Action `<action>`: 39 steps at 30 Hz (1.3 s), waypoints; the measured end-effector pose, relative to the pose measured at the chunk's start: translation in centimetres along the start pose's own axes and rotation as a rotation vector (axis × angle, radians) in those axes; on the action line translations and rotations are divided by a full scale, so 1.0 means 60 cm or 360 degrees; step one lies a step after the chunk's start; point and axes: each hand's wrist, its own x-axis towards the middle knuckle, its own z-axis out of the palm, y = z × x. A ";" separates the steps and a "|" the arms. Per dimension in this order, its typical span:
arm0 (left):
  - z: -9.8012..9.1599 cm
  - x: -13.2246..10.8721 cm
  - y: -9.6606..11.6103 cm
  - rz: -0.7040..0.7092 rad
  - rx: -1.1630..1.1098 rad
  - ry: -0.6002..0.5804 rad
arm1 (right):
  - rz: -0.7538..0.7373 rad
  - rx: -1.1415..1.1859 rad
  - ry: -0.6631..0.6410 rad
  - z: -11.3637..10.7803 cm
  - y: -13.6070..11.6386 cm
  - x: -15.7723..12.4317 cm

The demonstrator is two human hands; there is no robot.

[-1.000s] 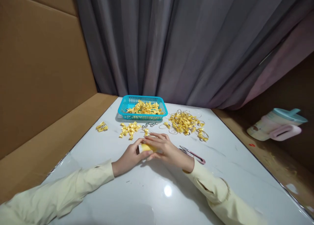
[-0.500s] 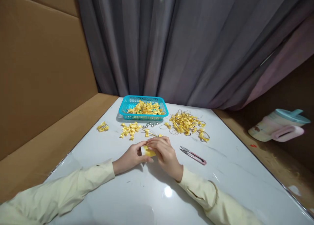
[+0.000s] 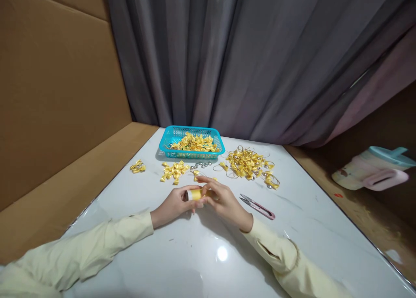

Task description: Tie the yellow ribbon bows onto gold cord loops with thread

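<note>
My left hand [image 3: 175, 204] is wrapped round a small cylindrical roll [image 3: 194, 195], white at its left end and yellow along the rest, that looks like a spool of yellow ribbon or thread. At its right end, my right hand [image 3: 224, 202] closes thumb and fingers on the roll, with the index finger raised. What lies between those fingertips is hidden. Just beyond my hands are a small yellow bow [image 3: 195, 175] and thin cords. Several loose yellow bows [image 3: 174, 171] and a few silver bells or beads [image 3: 202, 165] lie further back.
A blue plastic basket [image 3: 164, 148] of yellow bows stands at the back. Right of it sits a heap of bows on cords [image 3: 247, 163]. Thread snips [image 3: 258, 207] lie right of my hands, a small bow bundle [image 3: 138, 166] to the left. A lidded tumbler [image 3: 357, 172] is far right.
My right hand has opened out a little and shifted right, its index finger lifting, so more of the roll's yellow side shows. The left hand keeps its hold. The view has shifted slightly.
</note>
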 end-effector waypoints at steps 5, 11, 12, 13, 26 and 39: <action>0.001 0.000 -0.002 -0.0006 -0.0012 0.0032 | 0.0169 0.0315 0.0140 0.004 0.001 0.002; -0.002 -0.001 -0.001 0.0061 -0.0215 -0.0030 | 0.0202 0.0517 0.0291 -0.010 0.001 0.010; -0.002 -0.001 -0.001 0.0058 -0.0256 -0.0042 | 0.0183 0.0465 0.0265 -0.013 0.000 0.010; -0.002 -0.001 -0.001 0.0061 -0.0303 -0.0050 | 0.0148 0.0383 0.0222 -0.014 0.000 0.009; 0.003 -0.003 0.016 0.0033 -0.0437 0.0022 | 0.0121 0.0257 0.0263 -0.002 -0.004 0.002; 0.004 0.000 0.016 -0.0106 -0.0424 0.0159 | -0.0183 -0.0522 0.0135 0.000 -0.009 0.003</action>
